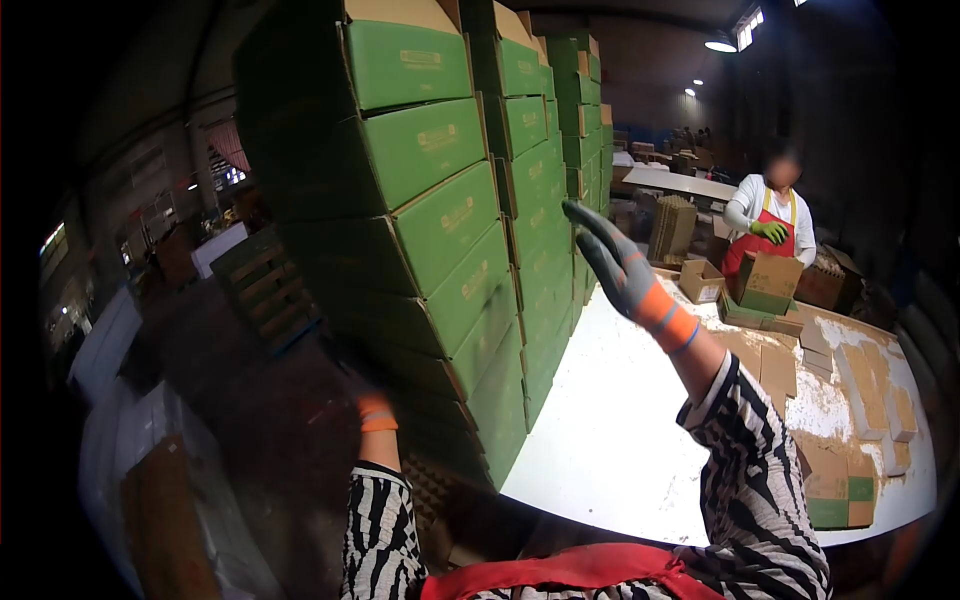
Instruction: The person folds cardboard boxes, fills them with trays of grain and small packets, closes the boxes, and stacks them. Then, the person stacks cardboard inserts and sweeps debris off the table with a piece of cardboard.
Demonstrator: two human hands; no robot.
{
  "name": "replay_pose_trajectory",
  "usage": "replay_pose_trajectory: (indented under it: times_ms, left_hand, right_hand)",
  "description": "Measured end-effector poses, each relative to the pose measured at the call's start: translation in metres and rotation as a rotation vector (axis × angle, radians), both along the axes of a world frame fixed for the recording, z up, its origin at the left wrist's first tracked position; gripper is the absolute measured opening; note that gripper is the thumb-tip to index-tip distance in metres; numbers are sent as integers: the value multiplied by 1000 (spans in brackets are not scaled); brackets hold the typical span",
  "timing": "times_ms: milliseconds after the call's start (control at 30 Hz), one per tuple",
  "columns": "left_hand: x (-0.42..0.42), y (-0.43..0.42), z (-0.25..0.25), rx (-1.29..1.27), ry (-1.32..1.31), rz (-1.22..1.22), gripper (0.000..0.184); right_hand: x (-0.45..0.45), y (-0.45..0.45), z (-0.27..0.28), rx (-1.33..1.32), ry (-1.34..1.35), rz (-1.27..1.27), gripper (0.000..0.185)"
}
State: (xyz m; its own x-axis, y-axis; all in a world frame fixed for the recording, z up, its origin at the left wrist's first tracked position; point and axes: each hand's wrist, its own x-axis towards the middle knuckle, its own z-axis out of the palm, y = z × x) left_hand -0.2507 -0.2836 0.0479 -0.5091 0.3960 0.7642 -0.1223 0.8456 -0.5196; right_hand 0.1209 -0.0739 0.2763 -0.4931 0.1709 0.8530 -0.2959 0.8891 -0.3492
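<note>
A tall stack of green cardboard boxes [455, 215] rises in front of me, its top boxes showing brown inner flaps. My right hand [618, 270], in a grey glove with an orange cuff, is raised beside the right side of the stacks. Its fingers are stretched out, with nothing held in them. Low at the left of the nearest stack is my left hand [362, 385], gloved with an orange cuff. Its fingers are dark and smeared, so I cannot tell whether they touch a box. More green box stacks [585, 130] stand behind.
A white table [610, 420] extends to the right, bearing flattened cardboard [775, 370] and brown scraps. Across it, a person in a red apron [770, 235] with yellow-green gloves stands behind an open carton [768, 280]. A wooden pallet [268, 285] is at the left.
</note>
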Motion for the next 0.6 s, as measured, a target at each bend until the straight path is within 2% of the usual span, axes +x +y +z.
replay_pose_trajectory:
  times_ms: [100,167,200,233,267,300,333,367,433,500,533,600]
  left_hand:
    - [15,-18,-4,112,207,-69,51]
    - [30,-31,-45,252,76,-246,50]
    - [39,-38,-78,414,-86,-447,50]
    - [52,-44,-115,719,-349,-728,49]
    - [70,-50,-153,1138,-688,-1007,49]
    - [95,-58,-195,1527,-1006,-1126,48]
    - [127,-72,-236,1883,-1338,-1104,48]
    - [162,-89,-282,2129,-1636,-933,47]
    - [227,-111,-335,2186,-2012,-421,47]
    - [291,-103,-357,2035,-2304,-127,46]
    - [322,-89,-358,1881,-2454,-116,46]
    - [385,-49,-344,1527,-2682,-292,45]
  right_hand:
    - [28,-4,-57,-144,-67,-45,48]
    - [46,-13,-117,-331,-102,-66,45]
    - [58,-20,-157,-453,-118,-75,45]
    - [74,-33,-194,-589,-188,-87,44]
    - [88,-50,-231,-741,-243,-110,44]
    - [105,-70,-266,-843,-310,-153,44]
    - [127,-92,-297,-952,-376,-195,44]
    - [150,-115,-321,-1057,-446,-238,46]
    - [203,-147,-356,-1170,-549,-319,48]
    - [266,-162,-366,-1138,-604,-388,49]
    - [299,-163,-353,-1216,-615,-459,45]
    - [372,-152,-352,-1129,-569,-665,41]
